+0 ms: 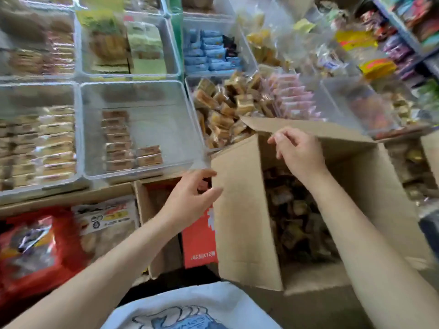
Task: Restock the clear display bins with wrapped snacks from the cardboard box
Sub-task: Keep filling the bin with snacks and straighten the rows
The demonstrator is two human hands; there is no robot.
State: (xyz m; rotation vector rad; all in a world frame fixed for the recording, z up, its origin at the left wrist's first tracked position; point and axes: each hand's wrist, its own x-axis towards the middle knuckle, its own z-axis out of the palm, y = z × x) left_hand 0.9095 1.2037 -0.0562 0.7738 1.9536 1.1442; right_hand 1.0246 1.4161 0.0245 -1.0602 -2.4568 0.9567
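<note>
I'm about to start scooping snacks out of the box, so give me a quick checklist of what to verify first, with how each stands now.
1. Cardboard box open at the top: ok.
2. Wrapped snacks visible inside it: ok.
3. Nearly empty clear bin has room: ok, only a few packs at its left.
4. Left hand free: not ok, fingers curl around the box's left flap edge.
5. Right hand free: not ok, fingertips pinch the far flap.
6. Box snacks match that bin's packs: cannot tell, too blurred.
</note>
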